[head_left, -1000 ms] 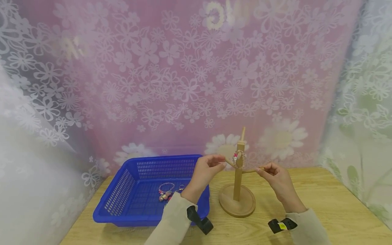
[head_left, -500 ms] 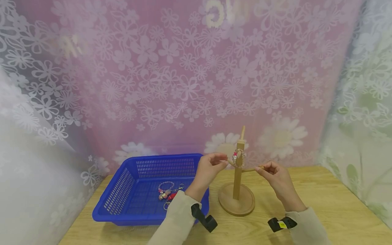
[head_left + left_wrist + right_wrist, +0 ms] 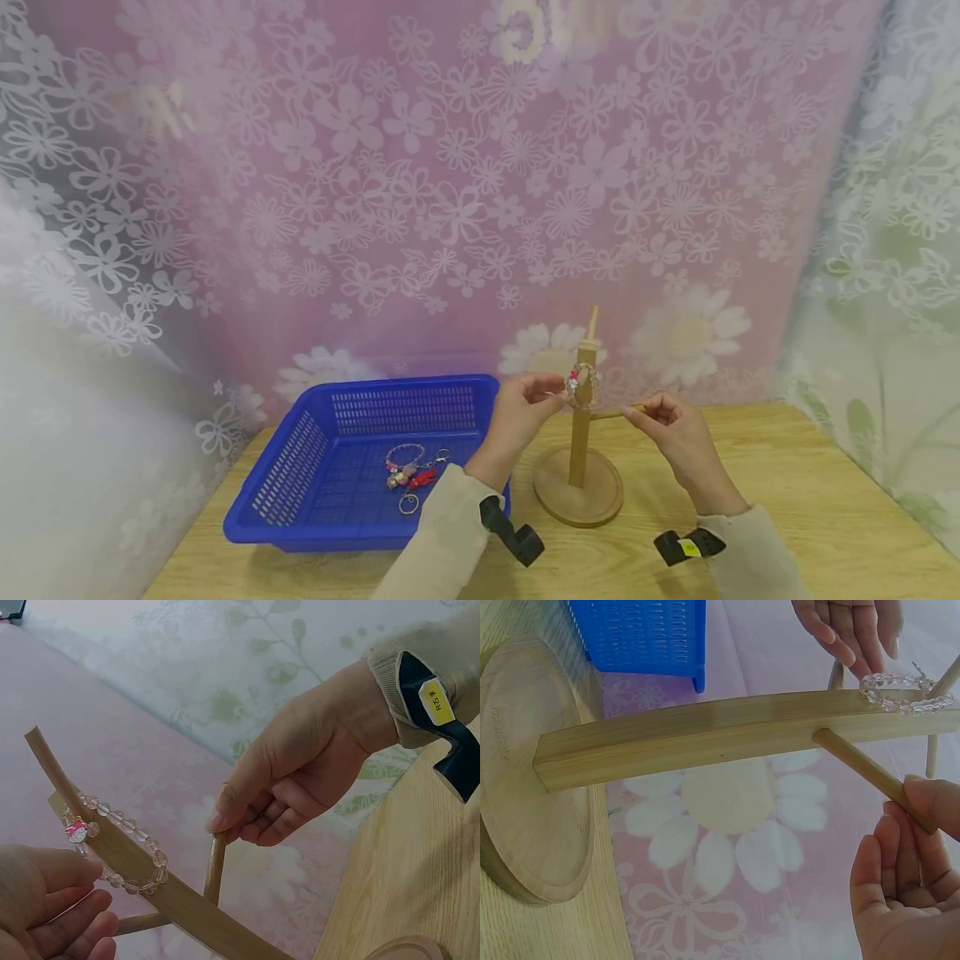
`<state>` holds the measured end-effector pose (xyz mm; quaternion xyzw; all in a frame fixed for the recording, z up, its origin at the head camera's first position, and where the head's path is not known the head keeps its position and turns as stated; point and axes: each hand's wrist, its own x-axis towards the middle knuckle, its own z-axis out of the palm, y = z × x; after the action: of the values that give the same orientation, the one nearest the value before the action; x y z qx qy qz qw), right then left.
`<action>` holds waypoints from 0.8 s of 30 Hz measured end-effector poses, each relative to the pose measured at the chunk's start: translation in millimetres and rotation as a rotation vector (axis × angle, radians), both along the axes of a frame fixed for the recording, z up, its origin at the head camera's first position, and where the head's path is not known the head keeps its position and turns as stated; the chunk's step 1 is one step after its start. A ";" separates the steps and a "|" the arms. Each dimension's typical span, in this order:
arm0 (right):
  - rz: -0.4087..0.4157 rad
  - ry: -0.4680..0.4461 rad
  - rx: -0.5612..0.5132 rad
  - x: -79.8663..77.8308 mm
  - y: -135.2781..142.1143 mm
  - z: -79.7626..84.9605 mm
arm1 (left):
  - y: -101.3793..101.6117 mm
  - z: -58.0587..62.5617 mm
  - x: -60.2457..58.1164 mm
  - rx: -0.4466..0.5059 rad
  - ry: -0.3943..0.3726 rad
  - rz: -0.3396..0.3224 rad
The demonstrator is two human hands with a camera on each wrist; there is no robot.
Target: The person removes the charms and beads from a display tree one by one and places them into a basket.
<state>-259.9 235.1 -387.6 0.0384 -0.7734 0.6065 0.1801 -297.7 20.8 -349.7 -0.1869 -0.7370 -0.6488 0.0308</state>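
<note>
A wooden stand (image 3: 581,450) with a round base and side pegs stands upright on the table. A clear pink beaded bracelet (image 3: 135,832) with a pink-and-white charm hangs from an upper peg (image 3: 56,769). My left hand (image 3: 521,417) is left of the post, its fingers loosely bent. In the left wrist view a fingertip is close against the beads; contact is hard to tell. A lower left peg (image 3: 142,924) runs behind those fingers. My right hand (image 3: 678,442) pinches the end of the lower right peg (image 3: 870,772) between thumb and fingers.
A blue plastic basket (image 3: 247,525) stands left of the stand on the wooden table (image 3: 637,571). Inside lie another beaded bracelet (image 3: 405,455), a red charm (image 3: 422,478) and a metal ring (image 3: 408,504). Floral curtain (image 3: 450,208) hangs behind.
My left hand has shifted slightly right, along the left peg toward the post and bracelet. More of the basket's contents shows now. The right hand stays on its peg.
</note>
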 end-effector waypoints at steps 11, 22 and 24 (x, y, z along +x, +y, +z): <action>0.004 0.003 0.009 0.3 1.2 -0.5 | 8.0 -1.7 -0.5 0.020 -0.019 -0.006; 0.007 0.012 0.014 0.4 0.7 -0.3 | 14.1 -3.3 -1.8 0.030 -0.011 0.010; 0.009 0.011 0.016 0.2 0.6 0.1 | 14.5 -3.5 -1.8 0.039 0.000 0.014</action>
<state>-259.8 235.7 -387.5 0.0467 -0.7770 0.6010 0.1814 -299.6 35.4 -353.2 -0.1812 -0.7256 -0.6627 0.0389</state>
